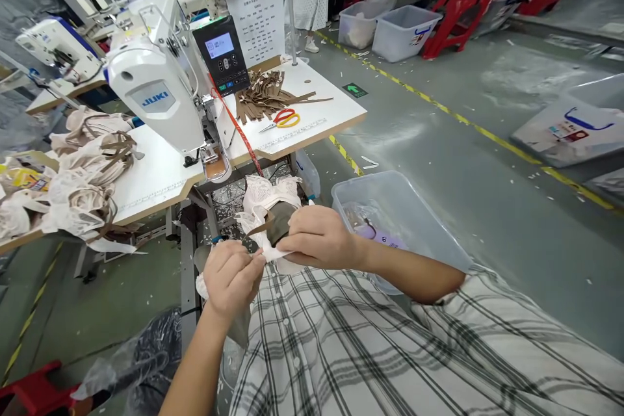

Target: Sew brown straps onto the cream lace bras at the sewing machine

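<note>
A pale lace bra (271,191) with brown strap pieces hangs over my lap, below the front edge of the sewing table. My left hand (233,276) pinches one end of a white edge strip of it. A short way to the right, my right hand (318,238) grips the same strip with fingers closed, so a short length spans the two hands. Just beyond them is a white JUKI sewing machine (151,88), its presser area apart from the bra.
More pale lace pieces (85,175) are heaped on the table's left. Brown straps (266,94) and red-yellow scissors (285,118) lie right of the machine. A clear plastic bin (414,208) stands at my right. A red stool (458,16) is farther back.
</note>
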{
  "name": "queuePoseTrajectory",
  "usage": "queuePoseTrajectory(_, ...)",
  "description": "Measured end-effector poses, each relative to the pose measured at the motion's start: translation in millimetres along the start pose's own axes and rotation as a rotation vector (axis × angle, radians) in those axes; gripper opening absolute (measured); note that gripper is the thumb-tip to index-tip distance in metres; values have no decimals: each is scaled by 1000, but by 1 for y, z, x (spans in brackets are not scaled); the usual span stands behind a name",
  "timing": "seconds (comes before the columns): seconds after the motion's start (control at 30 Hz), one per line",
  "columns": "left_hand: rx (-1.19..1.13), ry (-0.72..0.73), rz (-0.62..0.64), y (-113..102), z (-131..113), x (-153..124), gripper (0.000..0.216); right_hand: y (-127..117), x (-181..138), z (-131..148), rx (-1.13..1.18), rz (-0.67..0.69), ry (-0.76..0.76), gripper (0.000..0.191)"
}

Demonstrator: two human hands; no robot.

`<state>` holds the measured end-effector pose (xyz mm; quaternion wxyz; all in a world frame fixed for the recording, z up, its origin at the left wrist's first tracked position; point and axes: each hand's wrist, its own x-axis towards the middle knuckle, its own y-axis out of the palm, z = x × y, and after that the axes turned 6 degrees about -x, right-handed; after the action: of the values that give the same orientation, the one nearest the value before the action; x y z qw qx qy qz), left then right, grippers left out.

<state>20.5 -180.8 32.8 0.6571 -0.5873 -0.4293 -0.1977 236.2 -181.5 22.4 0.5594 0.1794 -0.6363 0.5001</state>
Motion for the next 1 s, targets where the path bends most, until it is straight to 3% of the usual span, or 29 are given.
queuePoseTrajectory(0.67, 40, 92, -25, 10, 25, 0, 21, 16, -8, -16, 42, 44, 65, 11)
queuePoseTrajectory(0.8, 9, 81, -19, 12, 30, 0, 23, 21, -11, -21, 20, 110, 90, 11)
queuePoseTrajectory(1.0, -45, 0, -8, 16, 36, -3, 23, 26, -8, -23, 78, 55, 122, 5)
